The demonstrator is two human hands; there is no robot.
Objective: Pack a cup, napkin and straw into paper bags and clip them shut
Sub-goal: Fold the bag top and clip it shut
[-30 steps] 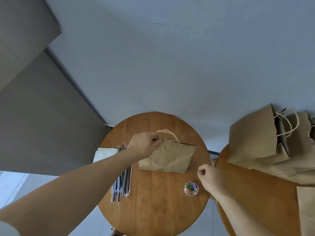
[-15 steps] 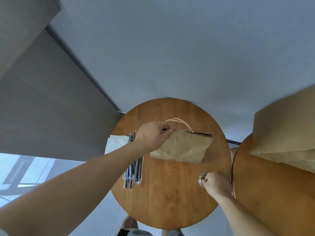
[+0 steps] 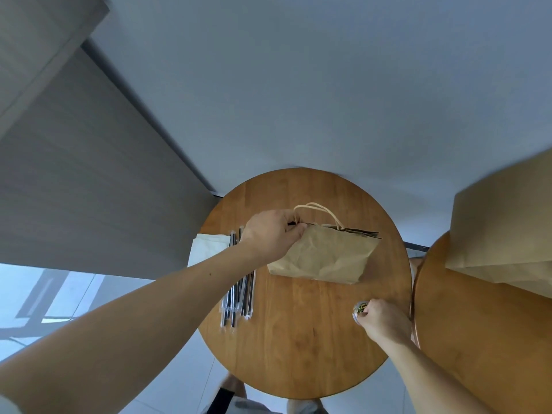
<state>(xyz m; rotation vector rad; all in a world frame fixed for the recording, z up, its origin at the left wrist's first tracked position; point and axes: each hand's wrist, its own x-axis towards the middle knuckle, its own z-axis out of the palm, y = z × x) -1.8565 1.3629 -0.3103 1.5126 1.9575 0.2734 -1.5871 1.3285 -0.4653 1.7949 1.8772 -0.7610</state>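
Wood-topped and round, the bench (image 3: 298,354) sits against a plain grey wall and carries what I am working with.

The fingers (image 3: 295,230) of my left hand (image 3: 270,234) are curled and pinch the top edge of the paper bag (image 3: 322,258) at its left corner, right by the foot of the rope handle (image 3: 316,208). The bag's mouth is drawn almost flat, with only a thin dark slit along the top, so I cannot see what is inside.

My right hand (image 3: 382,319) is near the bag's lower right corner and apart from it. Its fingers (image 3: 366,312) are bent down onto the small clear tub of paper clips (image 3: 359,308). I cannot tell whether they have a clip pinched or are only on the tub.

Left of the bag, partly under my forearm, lies a bundle of wrapped straws (image 3: 239,294). Beyond them is a flat stack of white napkins (image 3: 209,249). No cup shows anywhere outside the bag.

Well to the right of the bag, a second bench (image 3: 478,339) holds more brown bags (image 3: 501,234). They are blurred and cut off by the frame edge, so I cannot say whether they are filled or clipped.

My reading is that this bag is packed and pinched shut, and that I am at the clipping step. What is left for it is to get a clip out and onto the folded mouth. The spare straws and napkins suggest further bags may follow.
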